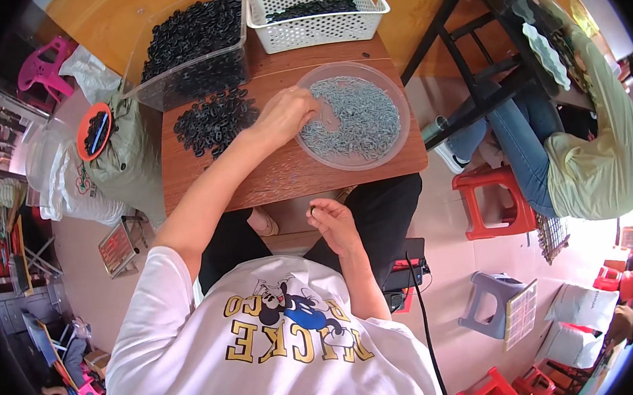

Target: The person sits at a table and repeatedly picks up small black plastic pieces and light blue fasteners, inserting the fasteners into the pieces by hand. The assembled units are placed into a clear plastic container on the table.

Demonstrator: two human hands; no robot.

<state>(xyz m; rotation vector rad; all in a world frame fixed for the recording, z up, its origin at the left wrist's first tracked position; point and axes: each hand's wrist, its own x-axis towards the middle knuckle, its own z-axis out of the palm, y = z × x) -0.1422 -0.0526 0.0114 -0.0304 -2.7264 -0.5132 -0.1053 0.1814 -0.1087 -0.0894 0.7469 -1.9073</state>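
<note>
A round clear plastic bowl (pixel 403 127) full of small silver screws or pins (pixel 362 117) stands on the wooden table (pixel 271 182). My left hand (pixel 289 116) reaches over the bowl's left rim, its fingers bunched together at the edge of the metal pieces. What those fingertips hold, if anything, is too small to make out. Lower down, in front of the table edge and above my lap, my right hand (pixel 335 224) pinches a small dark piece between thumb and fingers. Left of the bowl lies a loose pile of small black plastic parts (pixel 214 122).
A clear bin (pixel 198 77) heaped with black parts and a white perforated basket (pixel 320 32) stand along the table's back. At left, an orange dish (pixel 82 144) rests on a stuffed sack (pixel 127 167). Rightward are a red stool (pixel 493 203) and a seated person (pixel 592 156).
</note>
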